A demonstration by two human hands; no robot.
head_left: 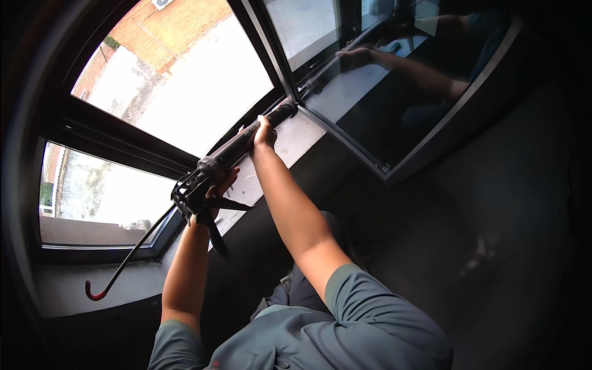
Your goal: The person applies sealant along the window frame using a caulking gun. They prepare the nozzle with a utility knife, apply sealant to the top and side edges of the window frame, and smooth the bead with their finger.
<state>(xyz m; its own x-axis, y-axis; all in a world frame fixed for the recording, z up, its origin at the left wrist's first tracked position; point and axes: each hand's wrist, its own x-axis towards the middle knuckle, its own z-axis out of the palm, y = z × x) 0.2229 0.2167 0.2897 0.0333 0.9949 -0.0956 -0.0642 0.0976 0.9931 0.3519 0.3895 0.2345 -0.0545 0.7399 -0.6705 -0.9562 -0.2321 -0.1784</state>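
Note:
I hold a dark caulking gun [230, 150] up at the window with both hands, its barrel slanting toward the far right. My right hand [265, 134] wraps round the front half of the barrel. Beneath the rear of the barrel, by the handle and trigger, is my left hand [226, 183]; its fingers curl there, partly hidden by the frame of the gun. A long thin plunger rod [132, 253] runs back to the lower left and ends in a red hook [94, 292]. The nozzle end lies close to the corner of the window frame, and its tip cannot be made out.
A pale windowsill [299, 135] runs below the gun. At the right, an open glass sash [376, 98] juts inward, reflecting my arms; its lower corner [386, 172] sticks out beside my right arm. Fixed panes with a dark frame [117, 139] stand at the left.

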